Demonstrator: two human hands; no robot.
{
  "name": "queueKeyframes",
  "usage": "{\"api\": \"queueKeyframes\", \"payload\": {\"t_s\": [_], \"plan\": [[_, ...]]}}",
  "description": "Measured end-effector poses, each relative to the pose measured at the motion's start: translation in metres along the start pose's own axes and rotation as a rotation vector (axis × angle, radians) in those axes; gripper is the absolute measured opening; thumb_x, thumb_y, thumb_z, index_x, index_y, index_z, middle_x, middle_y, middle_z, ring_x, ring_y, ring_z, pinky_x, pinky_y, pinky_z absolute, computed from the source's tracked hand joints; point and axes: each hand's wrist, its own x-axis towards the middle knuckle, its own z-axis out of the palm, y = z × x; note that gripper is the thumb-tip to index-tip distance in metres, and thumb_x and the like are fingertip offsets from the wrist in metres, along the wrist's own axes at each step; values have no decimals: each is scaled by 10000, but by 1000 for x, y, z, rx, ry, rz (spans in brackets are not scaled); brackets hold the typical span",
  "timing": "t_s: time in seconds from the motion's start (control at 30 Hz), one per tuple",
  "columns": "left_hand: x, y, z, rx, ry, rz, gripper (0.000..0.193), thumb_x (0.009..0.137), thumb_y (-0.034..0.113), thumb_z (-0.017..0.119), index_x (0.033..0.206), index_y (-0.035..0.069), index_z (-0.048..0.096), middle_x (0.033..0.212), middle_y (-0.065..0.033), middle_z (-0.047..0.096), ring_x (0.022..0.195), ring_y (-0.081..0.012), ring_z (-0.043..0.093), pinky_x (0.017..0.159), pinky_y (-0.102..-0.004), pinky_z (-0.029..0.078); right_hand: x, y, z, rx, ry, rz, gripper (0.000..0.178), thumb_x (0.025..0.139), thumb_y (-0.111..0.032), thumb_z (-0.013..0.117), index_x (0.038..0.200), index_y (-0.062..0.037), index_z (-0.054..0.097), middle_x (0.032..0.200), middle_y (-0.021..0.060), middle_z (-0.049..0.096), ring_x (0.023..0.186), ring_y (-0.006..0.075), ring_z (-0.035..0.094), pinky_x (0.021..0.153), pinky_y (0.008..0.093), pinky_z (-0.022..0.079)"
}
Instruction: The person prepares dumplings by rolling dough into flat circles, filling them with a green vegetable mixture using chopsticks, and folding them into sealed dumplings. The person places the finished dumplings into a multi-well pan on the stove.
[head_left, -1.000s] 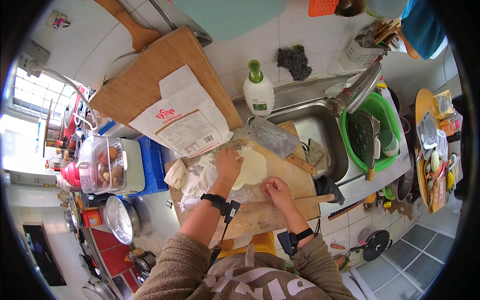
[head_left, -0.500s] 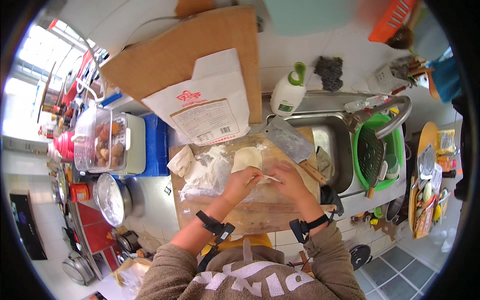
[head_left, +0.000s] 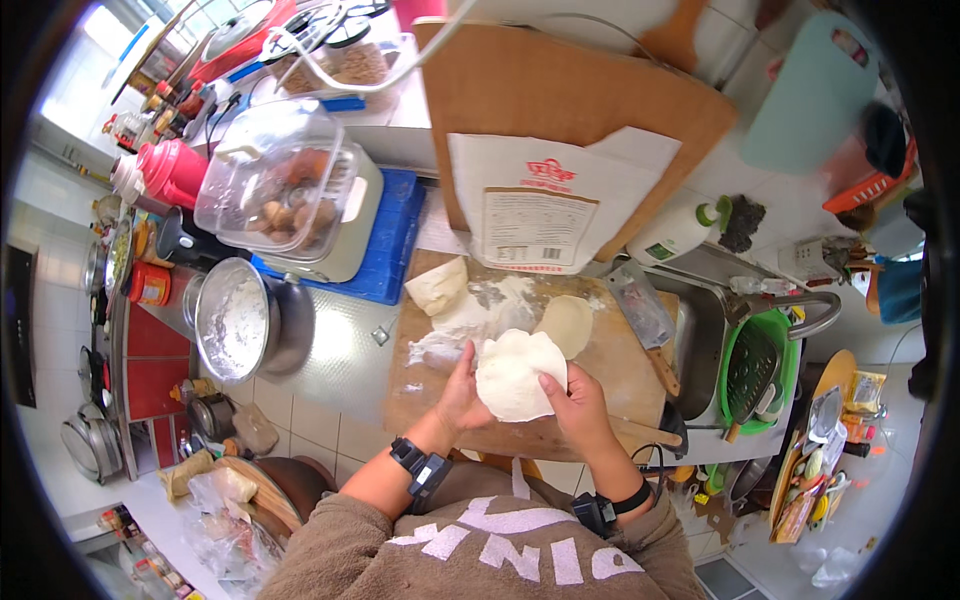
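The right hand's (head_left: 576, 402) thumb presses on top of a thin white dough wrapper (head_left: 518, 372), pinching its right edge against fingers mostly hidden beneath. The left hand (head_left: 461, 398) is loosely open at the opposite edge, its thumb raised beside the wrapper and its other fingers partly hidden under it. The wrapper is held up between both hands, above a cutting board (head_left: 425, 398), its rim wavy. Both forearms angle inward from the lower edge, palms turned toward each other.

Just beyond the wrapper lies a second dough round (head_left: 567, 324), partly covered in this view. Farther left are scattered flour (head_left: 495, 298) and a folded dough lump (head_left: 437, 287). A rolling pin (head_left: 640, 432) passes behind the right hand near the board's near edge; a cleaver (head_left: 640, 306) lies along the right edge, beside the sink (head_left: 699, 352). Board wood shows left of the left hand, then the metal surface (head_left: 343, 345).
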Motion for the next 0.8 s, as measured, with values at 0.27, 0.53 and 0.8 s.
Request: {"api": "queueKeyframes", "payload": {"t_s": [0.27, 0.53, 0.8], "plan": [[-53, 58, -29, 114, 2, 105, 636, 987, 410, 603, 1485, 63, 414, 1465, -111, 527, 1338, -265, 519, 1151, -463, 386, 14, 57, 14, -658, 238, -107, 127, 859, -26, 662, 951, -40, 576, 784, 73, 631, 742, 217, 631, 660, 337, 492], [-57, 101, -14, 188, -50, -61, 433, 1044, 274, 531, 1417, 57, 483, 1341, -93, 618, 1186, -229, 632, 1008, -424, 525, -13, 59, 51, -1174, 124, -137, 808, 735, -18, 717, 1489, -77, 433, 1414, 295, 464, 1325, 451, 452, 1098, 478, 379], [-230, 191, -35, -57, -334, 79, 538, 1039, 309, 489, 1496, 43, 390, 1473, -135, 518, 1341, -275, 521, 1157, -485, 365, 5, 66, 174, -325, -166, 70, 355, 917, -14, 631, 1267, 24, 581, 1033, 94, 695, 948, 172, 655, 860, 292, 514]]}}
